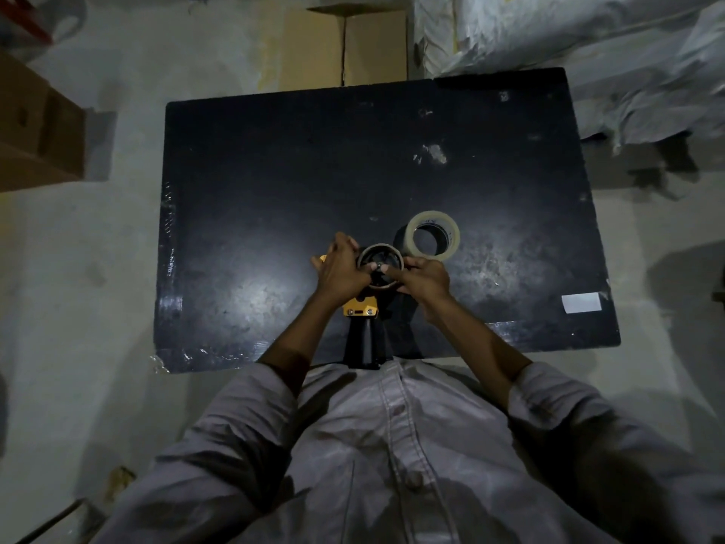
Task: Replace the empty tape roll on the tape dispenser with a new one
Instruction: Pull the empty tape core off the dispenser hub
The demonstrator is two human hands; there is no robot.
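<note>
A yellow and black tape dispenser (360,310) is held over the near part of the black table (274,190), its black handle pointing toward me. The empty brown cardboard roll (377,250) sits on the dispenser's hub. My left hand (342,268) grips the dispenser's left side, thumb reaching to the hub. My right hand (425,277) holds the empty roll's right edge, fingers at its centre. A full roll of pale tape (432,234) lies flat on the table just right of and behind my hands.
A white label (582,302) sticks near the table's right front corner. Cardboard boxes stand at far left (39,127) and behind the table (345,49). Plastic-wrapped bundles (569,33) pile up at the back right. Grey floor surrounds the table.
</note>
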